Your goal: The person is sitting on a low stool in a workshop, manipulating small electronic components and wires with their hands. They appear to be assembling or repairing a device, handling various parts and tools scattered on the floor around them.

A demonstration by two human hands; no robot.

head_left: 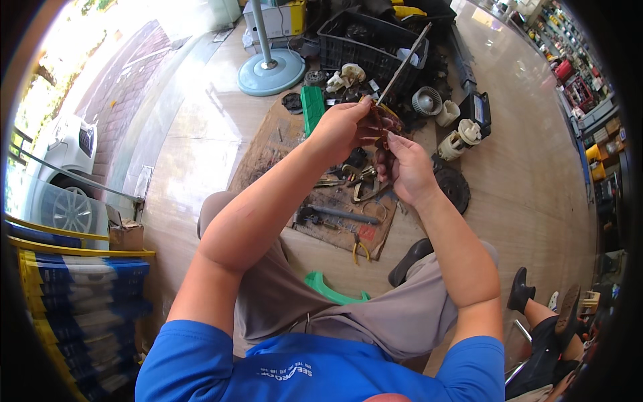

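Note:
Both of my hands meet over a cardboard sheet [258, 157] on the floor. My left hand [349, 126] is closed, its fingers bent around a small reddish-brown part [387, 122] whose kind I cannot make out. My right hand [406, 166] pinches at the same part from below, thumb pressed to fingers. From beside the left fingertips a long thin rod [405, 63] slants up and away to the right; whether it is gripped or attached to the part is unclear. Under the hands lie metal tools, a hammer-like tool [341, 214] with a dark handle and yellow-handled pliers [362, 249].
Beyond the hands stands a black crate [335, 43], with a green case [312, 108], a blower wheel [426, 101] and a white pump-like part [458, 139] nearby. A blue round stand base [270, 72] is far left. A green curved piece [333, 289] lies between my legs. Another person's legs [546, 321] show at right.

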